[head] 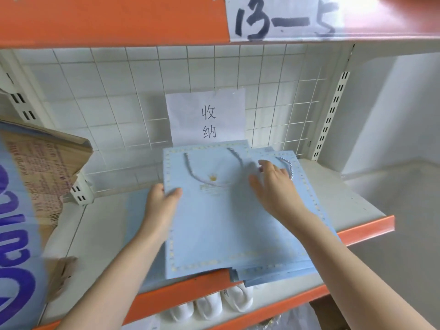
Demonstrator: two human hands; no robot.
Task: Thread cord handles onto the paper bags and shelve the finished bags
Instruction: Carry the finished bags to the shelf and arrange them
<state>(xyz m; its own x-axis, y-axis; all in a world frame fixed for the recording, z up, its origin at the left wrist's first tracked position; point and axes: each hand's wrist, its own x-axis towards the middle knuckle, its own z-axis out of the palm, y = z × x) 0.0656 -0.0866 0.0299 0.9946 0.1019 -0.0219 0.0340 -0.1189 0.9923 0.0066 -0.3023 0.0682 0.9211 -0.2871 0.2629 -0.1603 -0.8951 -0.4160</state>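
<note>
Head view: white metal shelf [345,201] with orange front edge, wire-grid back panel [119,96] and paper sign [207,117] at 12 o'clock. Light-blue paper bag with grey cord handle [209,222] lies flat atop the stack. Left hand [162,206] pinches its 9 o'clock edge; right hand [276,186] rests on it, fingers relaxed.

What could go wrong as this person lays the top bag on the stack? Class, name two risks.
1. The stack of bags already juts past the shelf edge; a push from the left hand, which grips the top bag, might slide it off.
2. The right hand lies flat by the cord handle; pressing there could trap or kink the cord.
</note>
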